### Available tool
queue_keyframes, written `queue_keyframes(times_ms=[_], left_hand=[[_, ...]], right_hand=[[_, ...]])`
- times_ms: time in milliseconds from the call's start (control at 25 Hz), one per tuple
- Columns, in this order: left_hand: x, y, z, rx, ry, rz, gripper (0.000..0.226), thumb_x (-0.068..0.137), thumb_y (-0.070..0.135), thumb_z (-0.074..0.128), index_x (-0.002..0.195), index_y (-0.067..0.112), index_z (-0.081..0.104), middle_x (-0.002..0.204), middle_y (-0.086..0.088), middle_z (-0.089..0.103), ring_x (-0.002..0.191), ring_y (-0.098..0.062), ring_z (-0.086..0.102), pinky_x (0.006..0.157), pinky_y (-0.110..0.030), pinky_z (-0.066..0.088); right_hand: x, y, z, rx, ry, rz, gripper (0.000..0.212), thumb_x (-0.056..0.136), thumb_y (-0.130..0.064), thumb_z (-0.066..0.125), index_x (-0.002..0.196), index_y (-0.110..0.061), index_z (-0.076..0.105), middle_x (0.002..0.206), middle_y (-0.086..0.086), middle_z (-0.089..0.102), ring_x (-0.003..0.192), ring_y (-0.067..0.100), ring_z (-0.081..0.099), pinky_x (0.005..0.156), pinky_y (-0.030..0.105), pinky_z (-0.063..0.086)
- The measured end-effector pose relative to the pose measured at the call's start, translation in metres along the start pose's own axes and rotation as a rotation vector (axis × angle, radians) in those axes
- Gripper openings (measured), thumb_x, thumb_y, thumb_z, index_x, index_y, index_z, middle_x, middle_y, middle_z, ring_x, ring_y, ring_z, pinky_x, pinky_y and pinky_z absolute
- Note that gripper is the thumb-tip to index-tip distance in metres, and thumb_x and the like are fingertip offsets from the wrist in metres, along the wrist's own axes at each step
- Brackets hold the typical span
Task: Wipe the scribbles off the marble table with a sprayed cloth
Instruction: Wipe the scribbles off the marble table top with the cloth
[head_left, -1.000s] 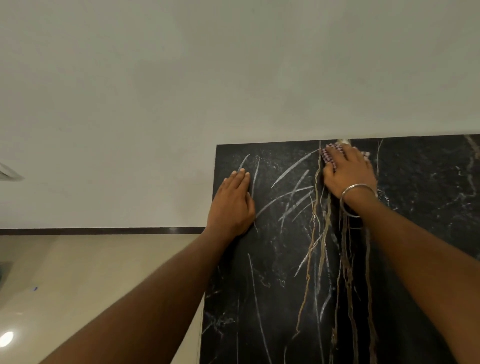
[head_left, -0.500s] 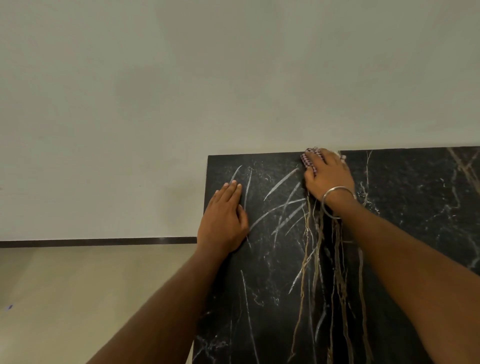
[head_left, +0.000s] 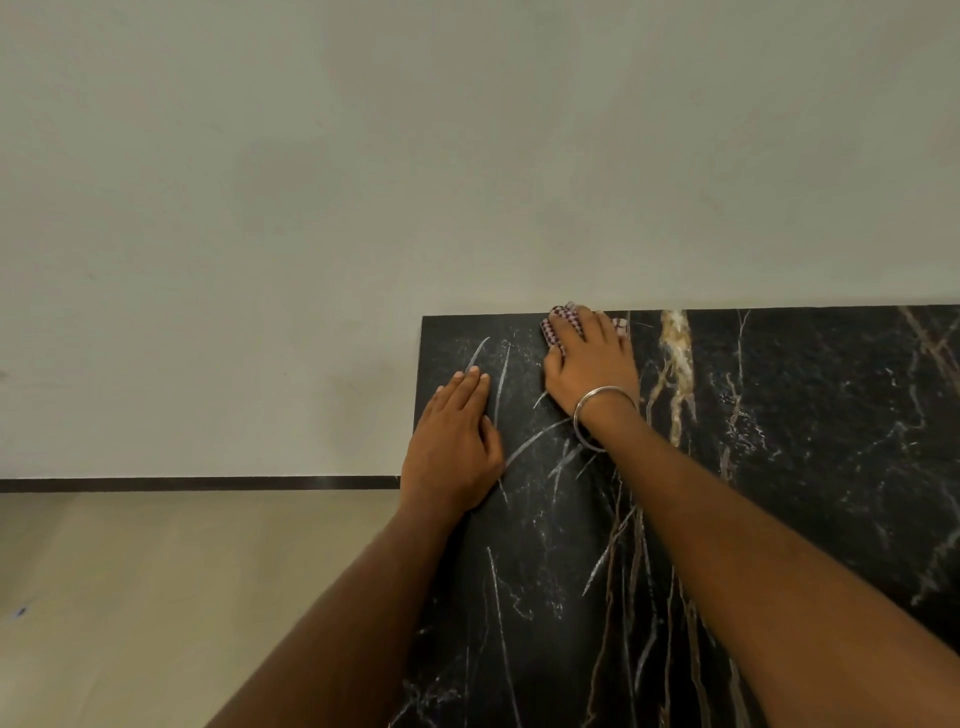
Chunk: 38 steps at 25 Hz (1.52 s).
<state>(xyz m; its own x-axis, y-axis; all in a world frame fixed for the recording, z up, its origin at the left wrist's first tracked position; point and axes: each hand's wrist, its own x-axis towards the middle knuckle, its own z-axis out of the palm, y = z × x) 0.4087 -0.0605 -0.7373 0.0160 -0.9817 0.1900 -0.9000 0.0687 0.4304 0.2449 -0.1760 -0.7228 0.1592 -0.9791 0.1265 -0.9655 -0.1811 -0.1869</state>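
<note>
Right hand (head_left: 592, 366) presses checked cloth (head_left: 558, 321) flat-fingered at marble table (head_left: 805, 441) far edge; left hand (head_left: 454, 447) flat, empty, bracing beside; scribbles indistinguishable from veining; best: firm, overlapping strokes, cloth kept bunched under palm.

A black marble table (head_left: 779, 467) with white and gold veins stands with its far edge against the wall, and a bunched red-and-white checked cloth (head_left: 563, 318) lies at that edge, mostly covered, among thin pale scribbles (head_left: 501, 379).
</note>
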Motion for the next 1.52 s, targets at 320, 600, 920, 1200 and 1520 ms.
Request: queue_keyframes(times_ms=[320, 600, 920, 1200, 1520], left_hand=[[-0.001, -0.001, -0.001, -0.023, 0.006, 0.011, 0.056, 0.098, 0.030, 0.037, 0.152, 0.018, 0.027, 0.159, 0.002, 0.024, 0.147, -0.010, 0.017, 0.122, -0.031, 0.013], [-0.001, 0.002, -0.004, -0.023, 0.000, 0.011, 0.057, 0.098, 0.032, 0.038, 0.152, 0.019, 0.025, 0.159, 0.002, 0.024, 0.147, -0.011, 0.016, 0.119, -0.026, 0.006], [-0.003, 0.001, -0.005, -0.048, 0.014, 0.006, 0.056, 0.099, 0.031, 0.039, 0.152, 0.018, 0.026, 0.159, 0.003, 0.023, 0.147, -0.012, 0.017, 0.118, -0.024, 0.004], [-0.002, 0.002, -0.005, -0.020, 0.000, 0.002, 0.057, 0.099, 0.032, 0.037, 0.152, 0.018, 0.023, 0.159, 0.001, 0.021, 0.147, -0.012, 0.015, 0.118, -0.025, 0.004], [-0.004, 0.003, -0.006, -0.012, 0.000, 0.012, 0.056, 0.099, 0.029, 0.039, 0.152, 0.015, 0.026, 0.158, -0.001, 0.025, 0.147, -0.014, 0.018, 0.121, -0.028, 0.008]], right_hand=[[0.004, 0.049, -0.011, -0.033, 0.022, 0.136, 0.054, 0.096, -0.038, 0.030, 0.149, -0.026, 0.026, 0.157, 0.006, 0.021, 0.145, 0.028, 0.014, 0.118, 0.050, 0.013], [-0.028, -0.016, -0.003, -0.012, -0.020, 0.020, 0.054, 0.097, -0.040, 0.029, 0.150, -0.030, 0.023, 0.159, 0.001, 0.017, 0.147, 0.023, 0.010, 0.120, 0.045, 0.007], [-0.036, 0.034, -0.015, -0.069, 0.035, 0.204, 0.055, 0.096, -0.039, 0.030, 0.149, -0.029, 0.026, 0.157, 0.005, 0.023, 0.145, 0.027, 0.017, 0.119, 0.049, 0.014], [-0.073, -0.023, -0.010, -0.033, -0.015, 0.059, 0.054, 0.097, -0.040, 0.030, 0.150, -0.032, 0.020, 0.160, -0.001, 0.014, 0.147, 0.021, 0.008, 0.120, 0.042, 0.006], [-0.079, 0.010, -0.017, -0.033, 0.042, 0.215, 0.055, 0.095, -0.039, 0.032, 0.149, -0.029, 0.027, 0.157, 0.004, 0.022, 0.145, 0.026, 0.015, 0.119, 0.049, 0.012]])
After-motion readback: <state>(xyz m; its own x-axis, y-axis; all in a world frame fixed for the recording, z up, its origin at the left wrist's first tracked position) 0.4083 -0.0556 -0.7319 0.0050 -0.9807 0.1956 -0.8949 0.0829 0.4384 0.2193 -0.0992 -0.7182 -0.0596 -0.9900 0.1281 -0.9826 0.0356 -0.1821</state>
